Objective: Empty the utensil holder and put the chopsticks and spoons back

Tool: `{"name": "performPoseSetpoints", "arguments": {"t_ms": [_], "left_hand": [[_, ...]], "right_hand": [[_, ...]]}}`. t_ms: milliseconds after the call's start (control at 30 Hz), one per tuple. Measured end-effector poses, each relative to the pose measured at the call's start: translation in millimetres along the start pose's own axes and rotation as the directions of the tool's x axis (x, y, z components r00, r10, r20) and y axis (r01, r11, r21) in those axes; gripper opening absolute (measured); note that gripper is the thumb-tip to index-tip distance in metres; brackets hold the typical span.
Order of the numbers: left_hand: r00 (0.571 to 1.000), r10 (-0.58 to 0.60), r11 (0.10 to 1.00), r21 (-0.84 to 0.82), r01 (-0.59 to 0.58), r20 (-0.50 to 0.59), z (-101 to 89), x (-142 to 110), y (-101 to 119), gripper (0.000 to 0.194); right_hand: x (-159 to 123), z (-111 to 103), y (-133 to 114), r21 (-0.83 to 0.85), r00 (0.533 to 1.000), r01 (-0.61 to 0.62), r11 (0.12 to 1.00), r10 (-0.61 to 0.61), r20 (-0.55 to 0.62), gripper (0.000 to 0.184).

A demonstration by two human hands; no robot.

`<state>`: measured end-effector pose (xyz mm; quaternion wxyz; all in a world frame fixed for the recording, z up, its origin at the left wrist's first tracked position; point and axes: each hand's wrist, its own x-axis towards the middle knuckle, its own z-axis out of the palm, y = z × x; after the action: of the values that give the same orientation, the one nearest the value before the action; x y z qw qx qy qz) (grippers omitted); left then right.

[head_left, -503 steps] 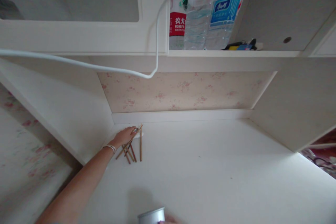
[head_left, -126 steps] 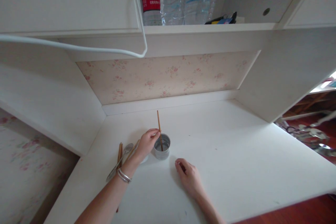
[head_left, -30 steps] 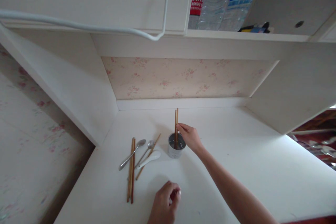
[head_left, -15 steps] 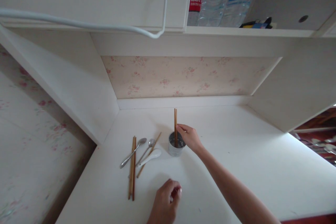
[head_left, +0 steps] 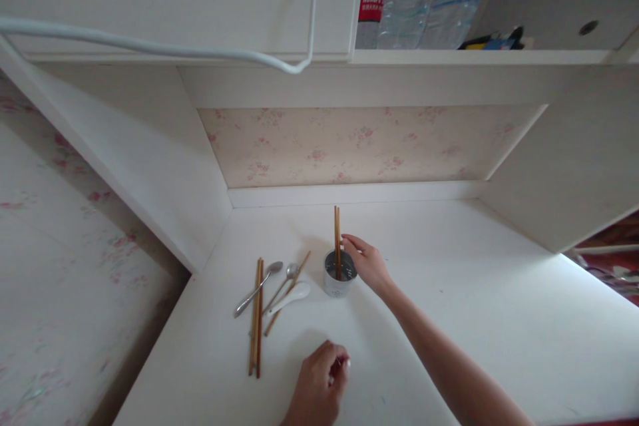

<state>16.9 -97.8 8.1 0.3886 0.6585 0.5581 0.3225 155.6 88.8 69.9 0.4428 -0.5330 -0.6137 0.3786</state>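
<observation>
Two chopsticks (head_left: 336,233) stand just left of the right hand (head_left: 371,266), its fingers (head_left: 354,240) released.

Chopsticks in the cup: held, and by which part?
Cannot tell: the right hand is beside the chopsticks, around their visible middle, contact unclear; left hand apart.

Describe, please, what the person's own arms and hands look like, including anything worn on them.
Neither the left hand nor the right hand wears a glove. The right forearm shows no sleeve, watch or bracelet. The lower edge cuts off the left arm, so anything worn there is out of view.
</observation>
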Motion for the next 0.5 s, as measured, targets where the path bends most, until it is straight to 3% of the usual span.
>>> {"name": "performPoseSetpoints", "arguments": {"t_ms": [233,333,500], "left_hand": [[0.999,-0.012,1.0,-0.003,0.012,-0.042,-10.9,-4.8,6.9,0.017],[0.987,-0.006,0.996,0.092,0.021,-0.159,-35.7,-6.8,3.1,0.019],[0.942,-0.084,0.954,0.248,0.17,-0.324,-87.0,-0.5,-10.0,0.024]], "right_hand": [[-27.7,-16.9,30.0,0.176,0.981,-0.056,0.983,0.087,-0.173,0.041],[-52.1,-24.1,54.5,0.233,0.961,-0.096,0.968,0.15,-0.23,0.039],[-91.6,-25.2,90.0,0.194,0.94,-0.215,0.957,0.257,-0.225,0.041]]}}
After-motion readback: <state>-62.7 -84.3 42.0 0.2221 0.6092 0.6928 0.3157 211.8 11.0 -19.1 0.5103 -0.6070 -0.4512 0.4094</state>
